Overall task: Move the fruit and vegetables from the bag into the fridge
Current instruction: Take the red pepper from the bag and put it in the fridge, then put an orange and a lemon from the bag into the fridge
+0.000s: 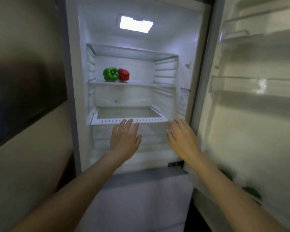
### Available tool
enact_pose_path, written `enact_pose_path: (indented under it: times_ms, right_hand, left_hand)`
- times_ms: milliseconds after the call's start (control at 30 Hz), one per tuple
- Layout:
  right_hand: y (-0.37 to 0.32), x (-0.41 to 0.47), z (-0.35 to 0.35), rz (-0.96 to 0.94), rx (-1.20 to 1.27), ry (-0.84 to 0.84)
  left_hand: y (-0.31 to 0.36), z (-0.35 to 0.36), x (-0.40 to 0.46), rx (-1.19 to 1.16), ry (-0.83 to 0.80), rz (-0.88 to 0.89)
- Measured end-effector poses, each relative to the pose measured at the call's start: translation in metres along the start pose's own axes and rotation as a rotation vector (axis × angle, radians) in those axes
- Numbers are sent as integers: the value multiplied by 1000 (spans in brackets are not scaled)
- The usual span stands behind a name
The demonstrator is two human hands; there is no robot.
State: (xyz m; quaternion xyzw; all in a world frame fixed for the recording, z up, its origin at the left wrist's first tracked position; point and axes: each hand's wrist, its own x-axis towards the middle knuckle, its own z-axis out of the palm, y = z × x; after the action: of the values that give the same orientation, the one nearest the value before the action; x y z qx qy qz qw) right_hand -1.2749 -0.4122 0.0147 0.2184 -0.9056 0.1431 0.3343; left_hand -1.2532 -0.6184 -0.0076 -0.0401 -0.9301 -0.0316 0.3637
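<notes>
Both hands reaching into the open white fridge

Left hand and right hand, low centre, spread and empty; glossy green pepper touches red pepper on the mid-frame shelf; bag unseen, so fetch more produce, set it alongside

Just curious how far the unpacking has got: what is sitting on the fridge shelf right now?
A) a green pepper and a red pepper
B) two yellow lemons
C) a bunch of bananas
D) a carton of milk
A: a green bell pepper and a red bell pepper sit side by side on the middle shelf.
</notes>
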Motion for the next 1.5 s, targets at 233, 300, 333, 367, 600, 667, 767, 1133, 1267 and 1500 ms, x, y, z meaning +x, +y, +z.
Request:
enact_pose_path:
  times_ms: [233, 300, 333, 367, 600, 667, 767, 1133, 1267, 1500]
  right_hand:
    - [10, -95, -23, 86, -9, -83]
    - [14, -119, -38, 92, -5, -76]
    - [16, -131, -47, 104, -3, -62]
    - [18, -143, -56, 120, -10, -55]
    - [34, -263, -117, 262, -71, -116]
    - [39, -310, -137, 319, -108, -160]
    - [45, -384, -175, 409, -168, -192]
    - [60, -601, -333, 823, -451, -204]
    - [66, -653, -382, 971, -547, -149]
    - [76, -731, -453, 1257, -679, -53]
  left_hand:
    - [39, -19, -70, -65, -115, -20]
    - [53, -26, -86, -66, -135, -11]
    - [60, -30, -93, -71, -136, -4]
    - [68, -34, -100, -80, -132, 2]
    - [132, -50, -176, -133, -249, 10]
    - [162, -54, -207, -171, -312, 25]
    - [215, -63, -254, -247, -361, 116]
    - [418, -103, -361, -519, -421, 547]
    - [496, -123, -373, -608, -416, 701]
    - [631, -146, -398, -729, -417, 983]
